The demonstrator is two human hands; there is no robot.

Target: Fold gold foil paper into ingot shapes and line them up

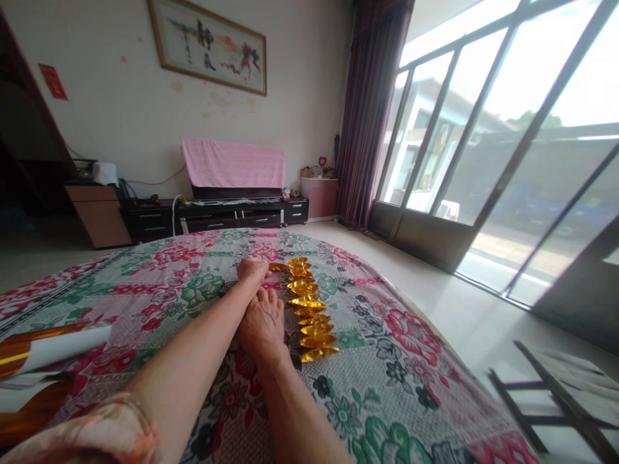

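Note:
A row of several folded gold foil pieces point(309, 308) lies on a flowered cloth point(387, 361) that covers a table. My left hand point(252, 268) reaches to the far end of the row, fingers closed on the farthest gold piece point(279, 266). My right hand point(262, 322) rests palm down on the cloth just left of the row, fingers together and stretched out beside the pieces, holding nothing.
Sheets of gold foil and white paper point(43, 351) lie at the table's left edge. A folding stool point(556, 393) stands on the floor at right. Beyond are a low black cabinet point(217, 216) with a pink cloth, a curtain and large glass doors point(483, 142).

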